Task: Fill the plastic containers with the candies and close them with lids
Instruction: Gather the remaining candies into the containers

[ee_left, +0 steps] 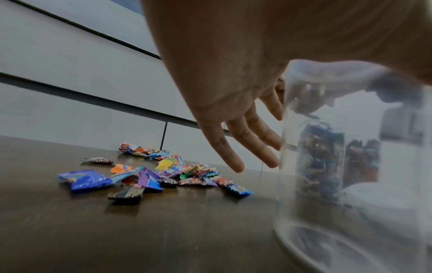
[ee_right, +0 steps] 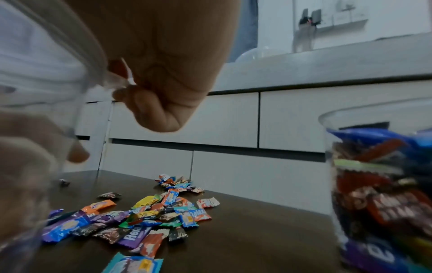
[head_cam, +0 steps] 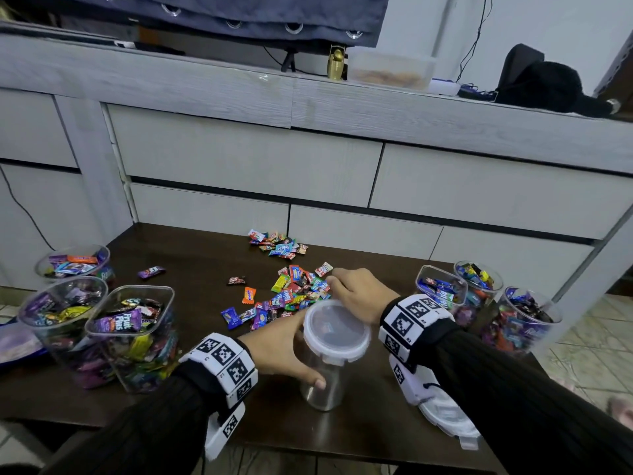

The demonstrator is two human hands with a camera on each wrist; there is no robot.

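An empty clear container (head_cam: 322, 385) stands on the dark table (head_cam: 198, 255) near the front, with a white-rimmed lid (head_cam: 337, 329) resting on its mouth. My left hand (head_cam: 291, 347) holds the container's side, thumb on the near wall and fingers (ee_left: 233, 147) reaching round the far side. My right hand (head_cam: 346, 286) is at the lid's far edge, its curled fingers (ee_right: 149, 103) pinching the lid's rim (ee_right: 112, 79). Loose wrapped candies (head_cam: 294, 293) lie in a heap just beyond the container, and a smaller heap (head_cam: 277, 243) lies farther back.
Three candy-filled open containers (head_cam: 133, 334) stand at the left and three more (head_cam: 524, 320) at the right. What look like white lids (head_cam: 448, 419) lie under my right forearm. A grey drawer cabinet (head_cam: 246, 159) rises behind the table. Single candies (head_cam: 150, 271) lie scattered.
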